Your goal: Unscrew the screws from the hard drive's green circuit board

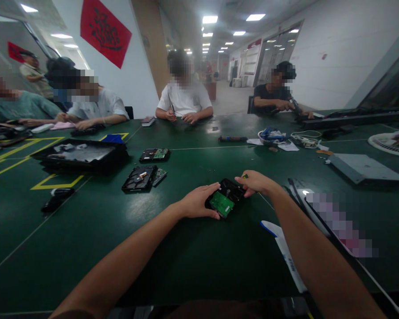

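A black hard drive [226, 197] with a green circuit board facing up lies on the dark green table [173, 248] in front of me. My left hand [197, 201] grips its left side, thumb and fingers wrapped round the edge. My right hand [256, 182] is closed at the drive's far right corner, pinching a small yellow-green tipped tool [244, 176] that I can barely make out.
Two more opened drives [140, 178] [154, 154] lie to the left, beside a black tray [81, 155]. A grey metal case [364, 167], cables [271, 134] and a screwdriver [232, 139] sit farther off. Several people sit around the table's far side. A white-blue strip [284, 252] lies by my right arm.
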### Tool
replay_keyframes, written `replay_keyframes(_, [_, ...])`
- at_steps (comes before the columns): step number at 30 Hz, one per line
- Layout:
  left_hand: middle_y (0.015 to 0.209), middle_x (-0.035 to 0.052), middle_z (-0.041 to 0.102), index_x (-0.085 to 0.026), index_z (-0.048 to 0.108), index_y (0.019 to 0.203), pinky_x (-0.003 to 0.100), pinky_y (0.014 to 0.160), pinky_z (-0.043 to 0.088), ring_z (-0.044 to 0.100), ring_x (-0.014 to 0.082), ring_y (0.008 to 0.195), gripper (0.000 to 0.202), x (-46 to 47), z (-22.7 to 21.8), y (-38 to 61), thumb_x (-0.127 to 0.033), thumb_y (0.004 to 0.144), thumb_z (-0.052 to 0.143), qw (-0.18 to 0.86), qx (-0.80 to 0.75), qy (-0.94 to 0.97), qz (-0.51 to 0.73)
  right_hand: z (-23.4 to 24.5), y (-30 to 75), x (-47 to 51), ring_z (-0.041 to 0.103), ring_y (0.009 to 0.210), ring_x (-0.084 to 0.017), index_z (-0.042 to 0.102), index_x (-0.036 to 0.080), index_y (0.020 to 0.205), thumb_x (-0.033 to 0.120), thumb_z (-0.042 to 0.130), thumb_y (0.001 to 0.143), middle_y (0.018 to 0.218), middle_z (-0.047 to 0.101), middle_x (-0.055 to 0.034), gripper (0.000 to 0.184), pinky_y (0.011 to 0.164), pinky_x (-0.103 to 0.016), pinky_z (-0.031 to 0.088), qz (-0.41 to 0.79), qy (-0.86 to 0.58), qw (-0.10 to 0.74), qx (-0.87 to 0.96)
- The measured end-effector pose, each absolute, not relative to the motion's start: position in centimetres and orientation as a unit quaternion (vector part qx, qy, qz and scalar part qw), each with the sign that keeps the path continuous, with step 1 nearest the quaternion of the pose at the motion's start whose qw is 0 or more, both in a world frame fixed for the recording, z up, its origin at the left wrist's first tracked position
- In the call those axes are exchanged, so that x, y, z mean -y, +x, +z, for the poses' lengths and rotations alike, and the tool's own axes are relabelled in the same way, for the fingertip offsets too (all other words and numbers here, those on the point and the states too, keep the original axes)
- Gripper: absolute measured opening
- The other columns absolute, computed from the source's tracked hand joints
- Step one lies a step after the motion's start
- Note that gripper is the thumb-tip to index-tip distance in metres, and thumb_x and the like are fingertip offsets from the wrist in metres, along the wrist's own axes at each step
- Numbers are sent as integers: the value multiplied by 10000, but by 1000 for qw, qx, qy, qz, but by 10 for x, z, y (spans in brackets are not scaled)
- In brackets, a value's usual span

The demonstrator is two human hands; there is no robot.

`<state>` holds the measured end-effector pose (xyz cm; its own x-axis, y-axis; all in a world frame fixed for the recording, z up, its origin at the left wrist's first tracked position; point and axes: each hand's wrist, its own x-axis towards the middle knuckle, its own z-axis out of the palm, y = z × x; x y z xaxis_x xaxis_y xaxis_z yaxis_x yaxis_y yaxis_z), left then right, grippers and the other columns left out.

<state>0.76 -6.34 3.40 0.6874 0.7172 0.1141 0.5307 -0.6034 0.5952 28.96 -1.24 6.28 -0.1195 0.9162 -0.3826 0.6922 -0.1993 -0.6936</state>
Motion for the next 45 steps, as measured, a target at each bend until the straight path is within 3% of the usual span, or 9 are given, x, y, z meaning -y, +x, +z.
replay_keyframes(7, [1551,181,420,-203,411,1524,493,1130,409,486,394,1369,1070,75,31,23,-773,672,718,156,-437,867,182,58,286,6,727,635,-164,582,156,1033,431,610,979,940,753,-130,282,569,-248,582,420,-620,315,583])
replay_keyframes(10, [1497,164,451,-208,475,1468,504,1096,449,521,385,1309,1031,74,31,31,-825,665,672,120,-466,858,180,67,284,7,672,537,-162,601,187,1006,507,608,950,841,752,-79,325,490,-262,516,304,-620,425,585])
replay_keyframes(14, [1472,168,471,-194,565,1371,536,1099,447,489,402,1319,978,66,27,46,-867,664,625,79,-495,846,180,75,282,8,643,615,-179,643,207,961,552,626,899,814,732,-50,350,634,-318,516,134,-592,507,613])
replay_keyframes(17, [1492,183,469,-165,582,1341,551,1123,425,439,416,1370,938,59,21,59,-839,690,633,65,-508,837,195,69,281,7,657,784,-215,652,217,1026,423,627,886,938,721,-57,250,754,-359,514,99,-565,538,618])
replay_keyframes(21, [1537,185,455,-141,494,1435,532,1189,357,390,384,1441,925,55,13,62,-771,770,623,67,-497,836,224,55,280,2,648,840,-208,611,225,1150,263,535,884,1035,685,-55,279,812,-384,515,138,-527,547,636])
replay_keyframes(28, [1527,131,510,-188,506,1444,490,1214,347,420,315,1457,797,48,15,41,-658,821,667,114,-384,882,249,54,279,7,606,1066,-277,636,195,1149,378,562,943,1127,625,-130,286,975,-444,466,8,-527,512,678])
replay_keyframes(32, [1512,127,532,-177,534,1427,458,1204,377,464,290,1432,743,45,17,40,-635,853,645,132,-362,886,258,55,281,13,617,1015,-287,617,192,1163,470,522,979,1110,648,-139,347,891,-408,477,-34,-548,472,690])
replay_keyframes(39, [1523,115,526,-179,545,1431,458,1204,389,472,281,1430,726,45,15,42,-633,870,624,148,-370,882,253,50,289,13,622,709,-267,640,196,1091,665,450,962,806,689,-91,522,649,-339,378,-58,-652,369,660])
replay_keyframes(45, [1521,94,532,-192,557,1422,444,1203,394,471,269,1432,670,44,13,43,-601,894,607,151,-379,877,252,49,291,13,627,691,-244,643,200,1156,700,480,932,839,706,-88,571,651,-330,389,-33,-635,401,659])
